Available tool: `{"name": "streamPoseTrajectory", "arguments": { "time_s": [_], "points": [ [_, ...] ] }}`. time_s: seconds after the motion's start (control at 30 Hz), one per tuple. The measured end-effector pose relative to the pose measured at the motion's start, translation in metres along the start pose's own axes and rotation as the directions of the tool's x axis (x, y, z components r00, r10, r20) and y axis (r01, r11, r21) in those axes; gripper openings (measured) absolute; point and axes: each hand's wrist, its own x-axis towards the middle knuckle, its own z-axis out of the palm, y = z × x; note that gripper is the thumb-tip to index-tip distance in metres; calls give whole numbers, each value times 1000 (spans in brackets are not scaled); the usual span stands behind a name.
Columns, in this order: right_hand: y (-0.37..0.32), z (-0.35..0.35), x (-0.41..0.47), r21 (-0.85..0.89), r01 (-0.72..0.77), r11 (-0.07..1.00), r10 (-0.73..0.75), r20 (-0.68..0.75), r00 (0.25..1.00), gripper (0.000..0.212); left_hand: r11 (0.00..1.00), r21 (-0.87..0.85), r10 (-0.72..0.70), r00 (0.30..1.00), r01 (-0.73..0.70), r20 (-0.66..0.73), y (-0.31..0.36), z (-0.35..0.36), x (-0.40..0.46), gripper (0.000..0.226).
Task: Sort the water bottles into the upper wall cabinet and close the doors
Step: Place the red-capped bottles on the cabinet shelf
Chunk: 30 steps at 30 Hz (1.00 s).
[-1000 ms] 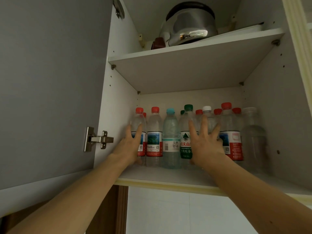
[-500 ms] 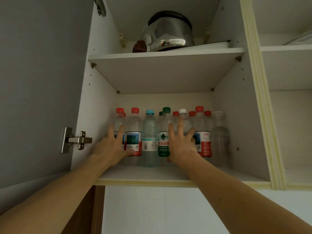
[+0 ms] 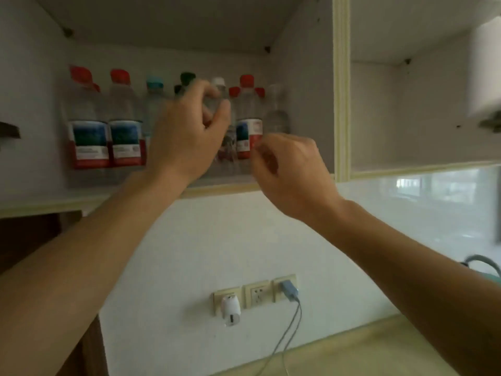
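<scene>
Far left: a dark door hinge (image 3: 9,130) at the frame's edge; door itself out of view. Inside the upper wall cabinet (image 3: 341,104), on its lower shelf (image 3: 40,203): water bottles (image 3: 126,123) standing in a packed row, upright, long axes vertical, caps up; two red-capped, red-labelled ones at the left end, then a blue cap, green caps, a white cap, more red caps, and a clear capless-looking bottle last, near the right cabinet wall. Left hand (image 3: 187,131) raised in front of the row's middle, fingers curled loosely with thumb apart, gripping nothing visible; blurred, so contact with a bottle cannot be told. Right hand (image 3: 291,172) lower, just in front of the shelf edge, fingers curled in, seemingly empty. Further right: a second, open compartment; below, wall sockets (image 3: 254,293) with a plug and cable (image 3: 287,318), and the bench (image 3: 379,348).

Likely step: bottles stowed, doors next. To do well: check no bottle overhangs the shelf edge; reach each hand out to its own door; swing both in slowly, keeping fingers off the closing edge; press flat until seated.
</scene>
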Motion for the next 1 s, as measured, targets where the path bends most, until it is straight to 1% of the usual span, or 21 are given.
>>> {"name": "streamPoseTrajectory", "arguments": {
  "time_s": [0.07,0.13,0.23,0.3,0.37,0.43,0.47,0.53,0.6,0.67,0.73,0.77,0.83,0.93,0.97,1.0],
  "points": [
    [7,-18,-29,46,-37,998,37,-8,999,32,992,-101,77,997,-74,20,29,10,-18,26],
    [18,-31,-59,103,-111,988,107,45,993,38,980,-165,125,991,-115,50,54,21,-41,34],
    [38,-48,-109,204,-280,938,240,199,950,42,973,-209,133,981,-102,140,78,43,-83,43],
    [55,-56,-145,200,-384,901,324,277,905,41,968,-244,106,972,-53,210,87,62,-117,42],
    [74,-62,-179,168,-503,848,412,389,824,40,964,-261,31,959,46,282,96,83,-153,42],
    [95,-66,-212,115,-618,778,480,526,702,40,957,-247,-61,935,155,350,106,105,-189,44],
    [107,-67,-229,94,-654,751,493,580,649,39,951,-233,-105,919,205,380,112,116,-209,44],
    [129,-68,-267,74,-696,714,490,657,572,38,931,-202,-191,876,305,443,126,138,-252,43],
    [149,-67,-309,42,-736,676,478,735,481,36,903,-135,-286,805,408,520,138,156,-298,42],
    [165,-64,-353,-34,-762,647,456,818,350,34,861,-40,-390,709,507,588,148,169,-345,42],
    [176,-57,-391,-112,-763,637,430,873,230,34,794,81,-510,587,603,629,155,176,-387,43],
    [179,-54,-407,-136,-756,640,417,888,194,34,755,149,-567,521,639,639,157,178,-407,44],
    [184,-46,-436,-163,-717,678,390,906,163,34,683,282,-653,391,673,649,160,183,-444,44],
    [189,-34,-466,-207,-661,721,377,918,123,44,588,430,-727,214,686,653,160,191,-488,39],
    [190,-29,-474,-219,-654,724,380,918,114,48,553,457,-739,157,697,655,160,194,-499,41],
    [190,-24,-480,-236,-644,728,389,915,104,54,517,478,-742,93,711,664,159,196,-508,48]
  ]
}}
